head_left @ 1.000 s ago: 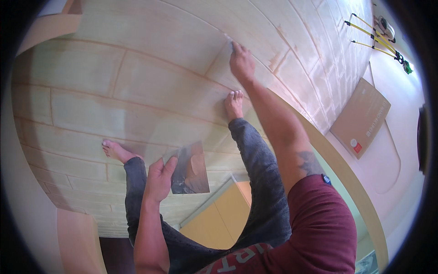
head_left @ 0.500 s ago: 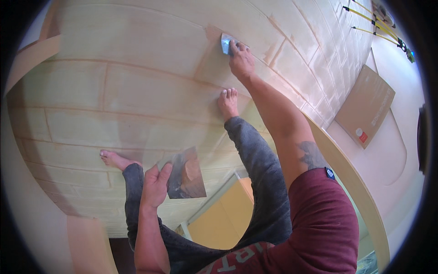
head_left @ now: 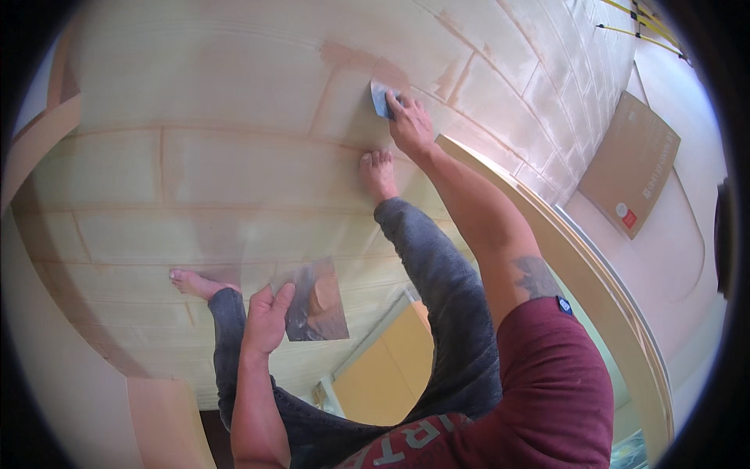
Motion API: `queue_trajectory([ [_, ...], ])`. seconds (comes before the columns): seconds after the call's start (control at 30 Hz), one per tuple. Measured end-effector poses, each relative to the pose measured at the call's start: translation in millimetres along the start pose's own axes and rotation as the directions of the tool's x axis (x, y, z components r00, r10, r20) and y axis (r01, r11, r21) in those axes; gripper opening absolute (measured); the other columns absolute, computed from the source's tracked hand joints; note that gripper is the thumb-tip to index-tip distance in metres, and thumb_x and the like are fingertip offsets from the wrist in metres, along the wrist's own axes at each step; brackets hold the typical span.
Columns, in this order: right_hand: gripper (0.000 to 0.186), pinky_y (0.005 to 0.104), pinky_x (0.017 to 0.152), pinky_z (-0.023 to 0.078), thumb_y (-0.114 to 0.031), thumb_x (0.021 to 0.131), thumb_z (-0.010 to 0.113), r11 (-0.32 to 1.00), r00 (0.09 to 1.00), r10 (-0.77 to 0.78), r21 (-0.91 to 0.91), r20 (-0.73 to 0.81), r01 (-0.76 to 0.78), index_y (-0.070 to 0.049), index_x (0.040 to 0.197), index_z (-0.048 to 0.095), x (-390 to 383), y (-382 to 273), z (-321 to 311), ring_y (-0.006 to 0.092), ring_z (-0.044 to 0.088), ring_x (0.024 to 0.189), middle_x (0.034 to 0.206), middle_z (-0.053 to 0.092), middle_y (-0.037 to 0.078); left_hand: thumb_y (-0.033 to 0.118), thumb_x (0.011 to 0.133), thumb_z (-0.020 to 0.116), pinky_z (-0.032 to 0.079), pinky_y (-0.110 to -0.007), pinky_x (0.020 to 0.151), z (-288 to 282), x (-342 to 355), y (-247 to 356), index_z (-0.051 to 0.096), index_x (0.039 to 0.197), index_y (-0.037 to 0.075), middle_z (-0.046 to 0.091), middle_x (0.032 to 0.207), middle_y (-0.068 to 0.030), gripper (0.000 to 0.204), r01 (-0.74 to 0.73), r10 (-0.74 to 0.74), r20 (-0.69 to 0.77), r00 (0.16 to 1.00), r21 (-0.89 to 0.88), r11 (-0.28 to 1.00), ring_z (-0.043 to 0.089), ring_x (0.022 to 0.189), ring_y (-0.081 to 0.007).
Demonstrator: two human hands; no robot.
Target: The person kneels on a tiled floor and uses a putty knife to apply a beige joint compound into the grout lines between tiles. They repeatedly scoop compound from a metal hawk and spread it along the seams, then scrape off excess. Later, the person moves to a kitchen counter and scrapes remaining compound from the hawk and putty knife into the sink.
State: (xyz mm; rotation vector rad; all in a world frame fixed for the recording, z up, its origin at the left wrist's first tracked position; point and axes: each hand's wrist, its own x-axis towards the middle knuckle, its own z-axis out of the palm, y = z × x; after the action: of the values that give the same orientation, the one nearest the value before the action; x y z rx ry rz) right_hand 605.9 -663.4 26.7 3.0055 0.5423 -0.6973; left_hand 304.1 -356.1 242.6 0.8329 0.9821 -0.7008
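Observation:
In my right hand (head_left: 410,127) is a putty knife (head_left: 381,100), its blade low against the pale panelled surface (head_left: 234,164) under my bare feet. Just beyond the blade lies a reddish-brown smear of filler (head_left: 348,59). Similar filler fills the seams between the panels. With the thumb on top, my left hand (head_left: 267,319) grips a flat rectangular plate (head_left: 332,331) at its edge. A lump of brown filler (head_left: 322,298) sits on that plate. The fingers under the plate are hidden.
A curved pale wooden edge (head_left: 564,244) runs beside my right arm. Past it lies a flat cardboard piece (head_left: 631,166) on a light surface. Yellow tripod legs (head_left: 644,37) show at the far right. Between my legs is a framed yellow panel (head_left: 384,371).
My right hand has drawn the putty knife nearer to me, and more of the filler smear shows beyond it. The left hand and plate stay nearly in place. The view has shifted slightly.

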Motion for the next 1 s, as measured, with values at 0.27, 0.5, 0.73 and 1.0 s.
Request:
queue_trajectory([
  [0.27,0.027,0.0456,0.079,0.059,-0.023,0.089,0.060,0.936,0.903,0.353,-0.093,0.243,-0.341,-0.007,0.104,0.076,76.9,54.0,41.2,0.0371,0.072,0.087,0.095,0.074,0.020,0.026,0.109,0.060,0.050,-0.025,0.083,0.8,-1.2,-2.1,0.070,0.124,0.000,0.072,0.107,0.0013,0.031,-0.071,0.074,0.056,0.996,-0.056,0.996,0.061,0.093,-0.0062],
  [0.5,0.029,0.0471,0.092,0.056,-0.021,0.087,0.062,0.788,0.889,0.458,0.451,0.027,-0.419,-0.003,0.106,0.076,114.7,-129.2,8.6,0.0402,0.069,0.106,0.108,0.073,0.023,0.029,0.108,0.062,0.039,-0.022,0.066,-0.6,-1.8,-8.4,0.073,0.118,0.006,0.066,0.090,0.0094,0.028,0.027,-0.028,0.037,0.999,0.017,0.999,0.049,0.075,-0.0011],
  [0.73,0.033,0.0475,0.096,0.053,-0.015,0.092,0.058,0.813,0.976,0.182,0.540,0.122,-0.219,-0.006,0.121,0.069,82.3,-183.9,-28.9,0.0388,0.063,0.114,0.121,0.068,0.018,0.026,0.108,0.061,0.050,-0.026,0.087,-2.6,-0.2,-7.9,0.071,0.125,0.002,0.073,0.110,0.0004,0.031,-0.017,0.018,0.040,0.999,-0.006,1.000,0.062,0.097,-0.0069],
  [1.0,0.050,0.0480,0.101,0.047,-0.012,0.088,0.060,0.999,0.973,0.008,-0.028,-0.231,-0.015,-0.014,0.139,0.062,12.1,33.4,-1.5,0.0377,0.059,0.118,0.130,0.064,0.014,0.026,0.108,0.060,0.047,-0.023,0.079,0.3,5.0,-19.9,0.071,0.122,0.003,0.071,0.105,0.0036,0.029,0.017,-0.018,0.019,1.000,0.039,0.999,0.058,0.089,-0.0047],
])
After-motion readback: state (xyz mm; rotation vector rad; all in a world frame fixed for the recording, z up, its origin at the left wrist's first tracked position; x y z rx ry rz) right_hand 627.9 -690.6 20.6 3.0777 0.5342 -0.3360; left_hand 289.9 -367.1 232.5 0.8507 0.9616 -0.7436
